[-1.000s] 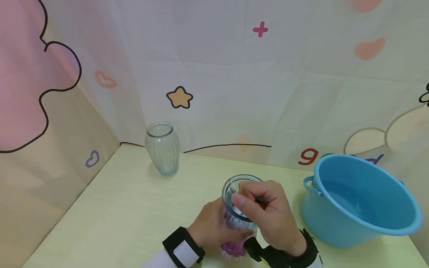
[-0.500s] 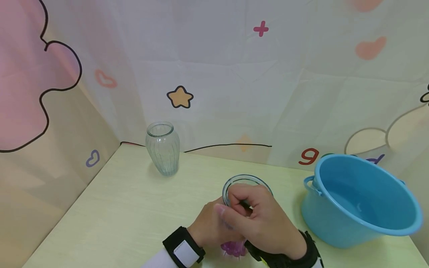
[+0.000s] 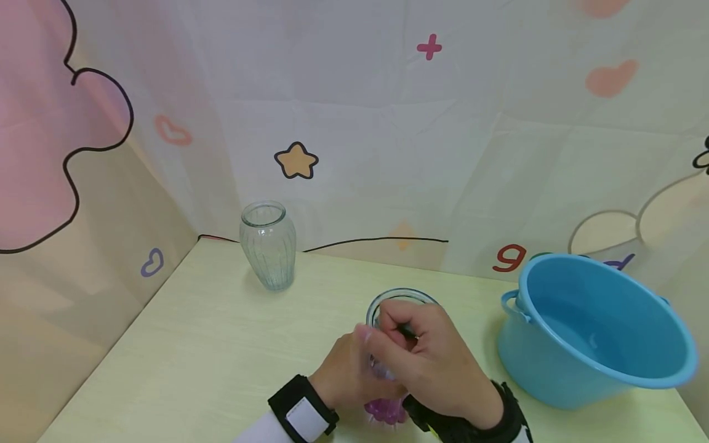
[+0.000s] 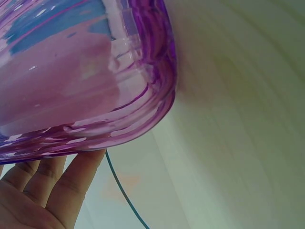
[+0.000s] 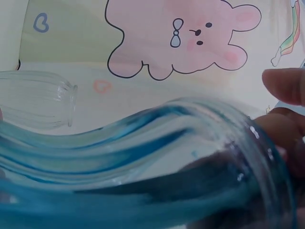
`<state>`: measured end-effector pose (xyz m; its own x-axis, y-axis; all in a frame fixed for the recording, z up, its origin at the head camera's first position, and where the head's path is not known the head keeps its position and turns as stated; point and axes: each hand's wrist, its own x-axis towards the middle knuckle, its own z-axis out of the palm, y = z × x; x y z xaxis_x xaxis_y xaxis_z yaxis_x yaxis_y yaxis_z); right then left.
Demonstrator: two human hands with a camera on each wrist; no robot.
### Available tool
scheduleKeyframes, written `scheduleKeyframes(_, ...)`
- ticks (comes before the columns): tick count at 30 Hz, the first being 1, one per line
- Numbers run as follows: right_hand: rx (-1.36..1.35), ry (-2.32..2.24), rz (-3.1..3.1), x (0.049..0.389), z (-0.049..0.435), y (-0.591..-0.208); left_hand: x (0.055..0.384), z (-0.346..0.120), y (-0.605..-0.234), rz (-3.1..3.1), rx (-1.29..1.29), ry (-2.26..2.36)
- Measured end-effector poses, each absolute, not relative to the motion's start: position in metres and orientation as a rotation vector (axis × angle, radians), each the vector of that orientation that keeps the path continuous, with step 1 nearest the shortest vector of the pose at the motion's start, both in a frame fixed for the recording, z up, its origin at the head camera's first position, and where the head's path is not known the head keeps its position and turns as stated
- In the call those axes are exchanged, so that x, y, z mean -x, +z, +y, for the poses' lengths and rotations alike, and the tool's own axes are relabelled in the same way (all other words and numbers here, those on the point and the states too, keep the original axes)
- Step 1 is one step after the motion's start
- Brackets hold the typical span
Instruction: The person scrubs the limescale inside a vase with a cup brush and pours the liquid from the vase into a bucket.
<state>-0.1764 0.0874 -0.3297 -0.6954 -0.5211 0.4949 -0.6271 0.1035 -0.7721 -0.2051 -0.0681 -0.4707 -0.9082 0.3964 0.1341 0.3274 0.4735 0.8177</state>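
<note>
A glass vase [image 3: 386, 411], bluish at the rim and purple at its scalloped base, stands tilted before me near the front of the table. My left hand [image 3: 348, 372] grips its side. The left wrist view shows the fingers [image 4: 71, 186] behind the vase's purple bottom. At the vase's mouth, my right hand [image 3: 432, 366] has its fingers curled, seemingly round a dark stick-like thing [image 3: 408, 333]; most of it is hidden and its kind is unclear. The right wrist view shows the blue wavy glass close up, with the right-hand fingers [image 5: 284, 130] by the rim.
A clear ribbed vase [image 3: 268, 252] stands upright at the back left of the pale table [image 3: 205, 344]. To the right stands a light blue bucket [image 3: 554, 363] with a side handle. A printed cloth [image 3: 360, 123] hangs behind and at the left.
My right hand has shifted left and slightly lower over the vase's mouth, then wavered a little. The left hand and the vase stay in place.
</note>
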Motion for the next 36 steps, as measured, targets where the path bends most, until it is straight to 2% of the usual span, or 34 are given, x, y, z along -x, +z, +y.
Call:
scheduleKeyframes(8,-1.076,1.722,-2.131,0.173,0.089,-0.328,0.201,-0.069,-0.468,2.596,-0.597,1.449)
scheduleKeyframes(36,-1.185,1.923,-1.39,0.166,0.098,-0.328,0.204,-0.067,-0.469,2.659,-0.638,1.412)
